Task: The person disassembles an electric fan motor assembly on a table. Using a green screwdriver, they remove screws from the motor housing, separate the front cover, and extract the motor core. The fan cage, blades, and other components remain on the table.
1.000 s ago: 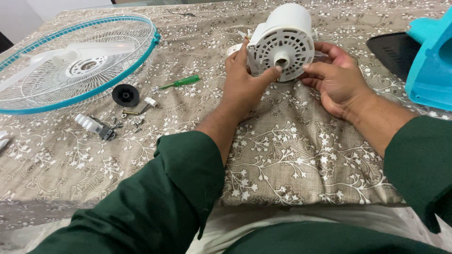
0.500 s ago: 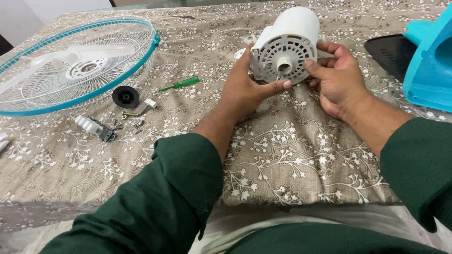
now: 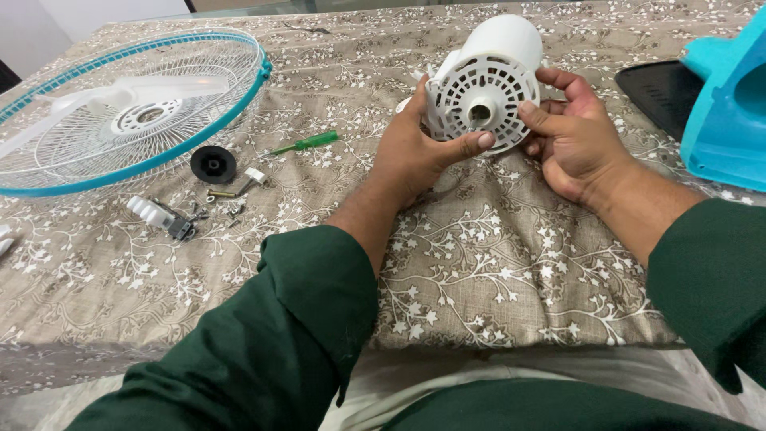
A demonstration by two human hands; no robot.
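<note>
While the green sleeves [image 3: 263, 335] filled the near edge of the view, both forearms reached forward over the floral cloth [image 3: 495, 263] covering the surface. The left hand [image 3: 415, 152] gripped the white fan motor housing [image 3: 483, 84] from its left side, thumb laid along the lower rim of the vented face. The right hand [image 3: 570, 136] clasped the housing from the right, thumb pressed on the face beside the central shaft hole and fingers curled behind. The housing was held between them just above the cloth, equally near to both; its long axis ran away from the person and tilted upward, vented face toward the camera. Left of the hands lay a green screwdriver [image 3: 307, 143], a black round cap [image 3: 213, 163], and loose screws and small parts [image 3: 199, 209]. Farther left, a teal-rimmed fan guard [image 3: 128, 104] cradled a translucent blade. At far right sat a teal fan base [image 3: 730, 112].
</note>
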